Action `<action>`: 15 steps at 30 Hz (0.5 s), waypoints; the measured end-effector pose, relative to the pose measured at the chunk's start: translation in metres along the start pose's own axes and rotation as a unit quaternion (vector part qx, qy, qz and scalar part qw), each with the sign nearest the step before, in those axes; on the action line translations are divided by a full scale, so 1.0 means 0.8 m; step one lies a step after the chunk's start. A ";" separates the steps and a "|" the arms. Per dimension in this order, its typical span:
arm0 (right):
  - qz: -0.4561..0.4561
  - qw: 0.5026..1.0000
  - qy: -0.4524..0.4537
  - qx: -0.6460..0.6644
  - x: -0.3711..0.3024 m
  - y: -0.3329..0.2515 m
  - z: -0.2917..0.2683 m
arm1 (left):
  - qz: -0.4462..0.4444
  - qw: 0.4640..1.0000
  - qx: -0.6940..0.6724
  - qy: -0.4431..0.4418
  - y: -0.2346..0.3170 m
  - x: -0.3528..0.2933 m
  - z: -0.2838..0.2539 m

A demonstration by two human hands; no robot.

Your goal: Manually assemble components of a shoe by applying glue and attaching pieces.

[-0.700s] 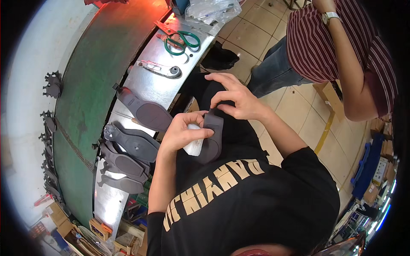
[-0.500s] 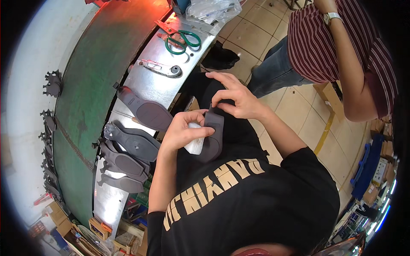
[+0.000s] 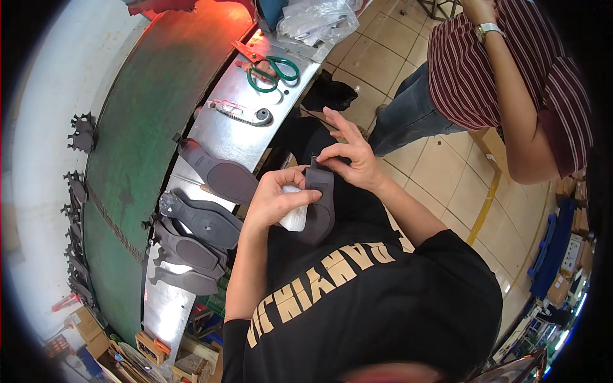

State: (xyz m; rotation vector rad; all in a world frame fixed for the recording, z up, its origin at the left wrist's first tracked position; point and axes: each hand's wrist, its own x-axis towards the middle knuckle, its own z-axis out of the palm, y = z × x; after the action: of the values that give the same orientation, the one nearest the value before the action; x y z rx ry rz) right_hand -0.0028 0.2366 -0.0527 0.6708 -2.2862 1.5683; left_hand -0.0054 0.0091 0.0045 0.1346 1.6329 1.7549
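Observation:
In front of my body, my left hand (image 3: 279,199) is closed on a dark brown shoe sole (image 3: 319,214), its thumb lying across the face. A folded white cloth or paper pad (image 3: 294,214) is tucked in the same hand, against the sole's side. My right hand (image 3: 351,156) pinches the narrow upper end of the sole between thumb and index finger, with the other fingers raised. Left of my hands, another brown sole (image 3: 223,175) rests on the metal ledge (image 3: 217,137). Below it are a black sole (image 3: 204,220) and several stacked brown soles (image 3: 188,249).
Green-handled scissors (image 3: 274,71) and a utility knife (image 3: 239,113) lie on the ledge, near a clear plastic bag (image 3: 319,22). Beyond runs a green conveyor belt (image 3: 124,166), with soles (image 3: 76,230) along its far edge. Another person (image 3: 466,83) in a striped shirt stands at right.
My right hand's raised fingers have straightened and lifted, while its thumb and index finger stay at the sole's end. My left hand keeps its hold. The whole view has shifted slightly.

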 end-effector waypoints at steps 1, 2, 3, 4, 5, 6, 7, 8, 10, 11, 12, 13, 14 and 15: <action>0.018 1.000 0.016 0.015 -0.003 0.001 0.002 | -0.001 1.000 0.013 0.007 0.000 0.001 0.001; 0.037 0.998 0.032 0.030 -0.005 0.002 0.005 | -0.001 1.000 0.027 0.013 0.001 0.003 0.003; 0.038 0.998 0.039 0.024 -0.009 0.003 0.008 | 0.000 1.000 0.030 0.005 0.002 0.005 0.006; 0.059 0.995 0.061 0.055 -0.013 0.006 0.012 | -0.008 0.999 0.035 0.011 0.003 0.006 0.009; 0.079 0.990 0.084 0.086 -0.016 0.009 0.015 | -0.015 0.999 0.041 0.017 0.005 0.008 0.012; 0.079 0.989 0.090 0.081 -0.019 0.012 0.016 | -0.014 0.999 0.044 0.010 0.006 0.009 0.015; 0.074 0.991 0.089 0.068 -0.021 0.015 0.017 | -0.003 0.997 0.077 0.022 0.006 0.011 0.018; 0.070 0.992 0.087 0.055 -0.025 0.018 0.017 | 0.009 0.993 0.111 0.034 0.006 0.014 0.021; 0.081 0.990 0.101 0.059 -0.028 0.017 0.017 | 0.024 0.987 0.148 0.052 -0.004 0.019 0.022; 0.083 0.989 0.107 0.061 -0.031 0.019 0.017 | 0.037 0.980 0.181 0.077 -0.007 0.021 0.023; 0.085 0.988 0.111 0.065 -0.032 0.019 0.018 | 0.038 0.979 0.183 0.075 -0.005 0.022 0.026; 0.084 0.988 0.113 0.065 -0.032 0.020 0.017 | 0.039 0.975 0.203 0.079 -0.003 0.022 0.028; 0.086 0.987 0.117 0.071 -0.033 0.021 0.017 | 0.041 0.970 0.223 0.082 -0.001 0.023 0.029; 0.088 0.986 0.119 0.077 -0.034 0.022 0.017 | 0.041 0.970 0.223 0.085 -0.001 0.023 0.030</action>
State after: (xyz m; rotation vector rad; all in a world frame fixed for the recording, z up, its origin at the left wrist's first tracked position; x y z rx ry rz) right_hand 0.0115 0.2348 -0.0846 0.3014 -2.1107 1.8110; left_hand -0.0059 0.0392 0.0014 0.2706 2.1581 1.4611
